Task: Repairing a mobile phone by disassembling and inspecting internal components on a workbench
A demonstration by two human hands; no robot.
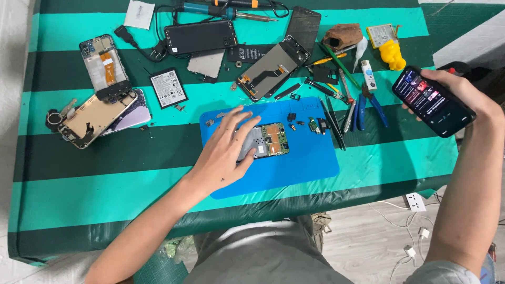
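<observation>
Blue rubbery mat [310, 163], left hand [223, 152] on circuit board [273, 139]

1. Both forearms are bare from the elbow down; no sleeves, watch or bracelets show on them.
2. The left hand [223, 152] is bare, without glove or ring, and carries a small dark mark on its back near the wrist.
3. The right hand [463, 89] is likewise bare and ungloved, with no ring visible.
4. Grey fabric trousers [263, 255] cover the lap at the bottom edge, lightly creased, with a paler grey band of cloth across their top.
</observation>
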